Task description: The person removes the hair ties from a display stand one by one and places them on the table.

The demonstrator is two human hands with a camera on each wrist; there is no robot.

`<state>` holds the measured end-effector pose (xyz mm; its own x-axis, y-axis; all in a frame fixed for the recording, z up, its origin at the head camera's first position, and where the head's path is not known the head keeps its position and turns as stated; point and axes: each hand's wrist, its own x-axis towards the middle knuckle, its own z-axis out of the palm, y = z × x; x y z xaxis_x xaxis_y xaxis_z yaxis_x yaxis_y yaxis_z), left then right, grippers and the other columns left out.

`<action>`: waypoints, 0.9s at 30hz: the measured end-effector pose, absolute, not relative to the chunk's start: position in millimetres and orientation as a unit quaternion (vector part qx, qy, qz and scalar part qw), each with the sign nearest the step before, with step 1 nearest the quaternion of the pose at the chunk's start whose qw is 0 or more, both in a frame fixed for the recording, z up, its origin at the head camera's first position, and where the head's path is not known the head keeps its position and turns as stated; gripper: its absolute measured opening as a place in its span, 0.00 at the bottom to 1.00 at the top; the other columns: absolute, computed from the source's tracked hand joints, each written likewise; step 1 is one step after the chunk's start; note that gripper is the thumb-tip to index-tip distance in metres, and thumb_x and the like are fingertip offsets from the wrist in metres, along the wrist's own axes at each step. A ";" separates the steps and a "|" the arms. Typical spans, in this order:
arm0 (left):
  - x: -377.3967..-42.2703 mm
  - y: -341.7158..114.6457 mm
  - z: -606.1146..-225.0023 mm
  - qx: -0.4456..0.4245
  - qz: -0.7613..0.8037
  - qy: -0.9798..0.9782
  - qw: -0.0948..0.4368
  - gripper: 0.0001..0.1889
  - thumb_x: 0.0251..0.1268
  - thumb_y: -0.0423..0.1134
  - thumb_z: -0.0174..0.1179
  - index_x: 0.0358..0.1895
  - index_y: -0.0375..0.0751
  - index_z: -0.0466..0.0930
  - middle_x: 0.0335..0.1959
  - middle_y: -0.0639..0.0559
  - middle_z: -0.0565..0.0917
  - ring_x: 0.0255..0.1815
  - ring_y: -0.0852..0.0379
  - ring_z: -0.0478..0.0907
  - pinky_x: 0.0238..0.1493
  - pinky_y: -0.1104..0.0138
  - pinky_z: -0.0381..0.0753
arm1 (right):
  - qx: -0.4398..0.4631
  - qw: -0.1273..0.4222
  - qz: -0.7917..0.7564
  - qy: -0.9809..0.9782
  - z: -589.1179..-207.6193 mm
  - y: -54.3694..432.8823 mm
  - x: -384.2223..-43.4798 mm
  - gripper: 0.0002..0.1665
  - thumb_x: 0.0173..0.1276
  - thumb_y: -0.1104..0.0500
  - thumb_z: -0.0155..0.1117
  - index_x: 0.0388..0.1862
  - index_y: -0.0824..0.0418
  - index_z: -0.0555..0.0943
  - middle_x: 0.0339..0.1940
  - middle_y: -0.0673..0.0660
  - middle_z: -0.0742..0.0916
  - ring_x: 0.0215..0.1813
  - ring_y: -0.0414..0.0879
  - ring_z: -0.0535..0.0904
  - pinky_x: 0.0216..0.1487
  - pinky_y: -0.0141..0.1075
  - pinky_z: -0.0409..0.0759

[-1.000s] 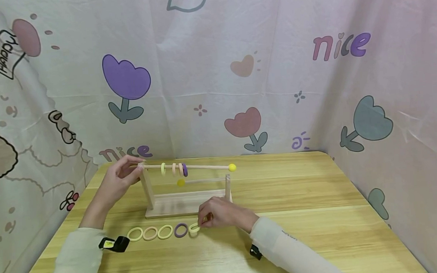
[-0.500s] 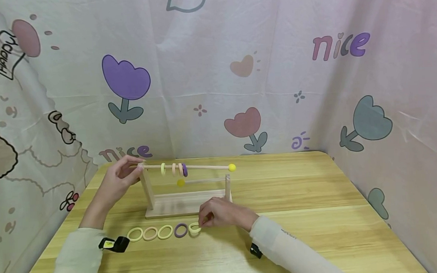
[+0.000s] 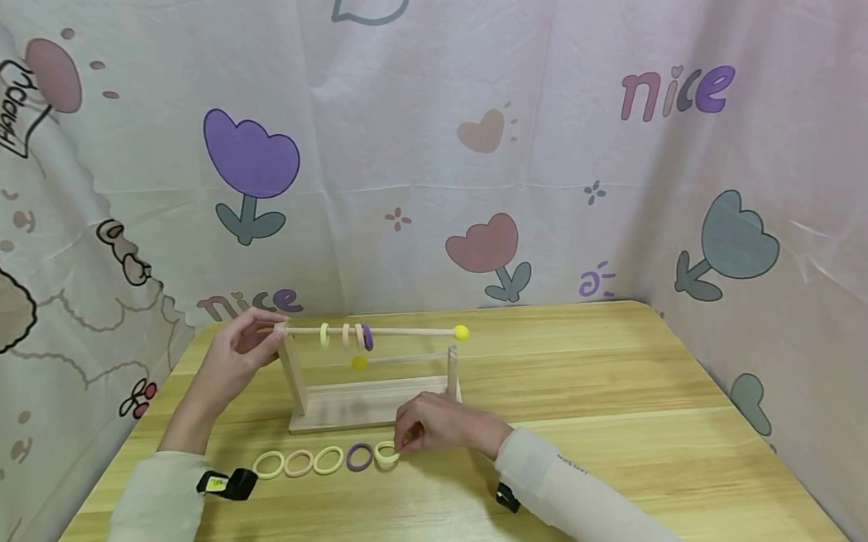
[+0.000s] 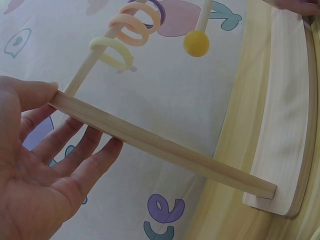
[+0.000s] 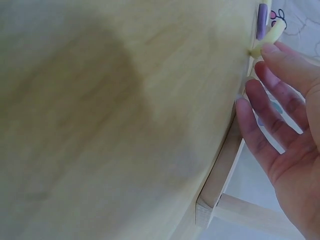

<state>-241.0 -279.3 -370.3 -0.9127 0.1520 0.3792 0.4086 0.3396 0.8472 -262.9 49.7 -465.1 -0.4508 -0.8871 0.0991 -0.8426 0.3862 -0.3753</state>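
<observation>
My left hand (image 3: 234, 358) grips the top of the left post (image 4: 165, 145) of a wooden stand, thumb at its end and fingers along its side. From that post a rod (image 3: 408, 331) with a yellow ball tip runs right, carrying yellow, peach and purple rings (image 3: 368, 337). In front of the stand, my right hand (image 3: 443, 422) pinches the edge of a pale yellow ring (image 5: 273, 36) between thumb and index finger, tilted up from the table. It overlaps another pale yellow ring in the head view. Just left of it lies a purple ring (image 3: 349, 461).
Further left in the same row lie a yellow ring (image 3: 329, 474), a pink ring (image 3: 299, 476) and another yellow ring (image 3: 269, 478). The stand's base (image 3: 367, 403) lies behind the row. A second rod (image 3: 409, 359) with a yellow ball reaches left from the right post (image 3: 452, 373).
My right hand has shifted very slightly, still pinching the pale yellow ring. The left hand and the stand keep their places.
</observation>
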 end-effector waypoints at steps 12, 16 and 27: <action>-241.4 -279.3 -371.6 -0.175 -0.544 -0.811 0.120 0.15 0.80 0.36 0.56 0.59 0.28 0.73 0.49 0.70 0.83 0.50 0.73 0.83 0.47 0.77 0.86 | -0.517 0.071 -0.211 0.826 -463.9 51.0 -261.7 0.03 0.64 0.58 0.78 0.36 0.50 0.92 0.37 0.44 0.91 0.32 0.27 0.76 0.34 0.14 0.74; -241.6 -279.2 -371.5 -0.174 -0.543 -0.812 0.121 0.15 0.79 0.37 0.56 0.59 0.28 0.73 0.49 0.71 0.83 0.50 0.73 0.83 0.47 0.77 0.86 | -0.515 0.074 -0.240 0.820 -459.5 52.4 -262.0 0.03 0.64 0.60 0.77 0.37 0.54 0.92 0.37 0.48 0.91 0.33 0.25 0.76 0.36 0.15 0.77; -242.1 -280.1 -372.2 -0.176 -0.548 -0.809 0.120 0.13 0.79 0.36 0.57 0.58 0.31 0.74 0.49 0.69 0.84 0.50 0.73 0.83 0.47 0.77 0.86 | -0.491 0.051 -0.329 0.805 -429.7 59.9 -264.5 0.06 0.68 0.63 0.74 0.42 0.59 0.90 0.42 0.53 0.92 0.36 0.30 0.81 0.37 0.25 0.85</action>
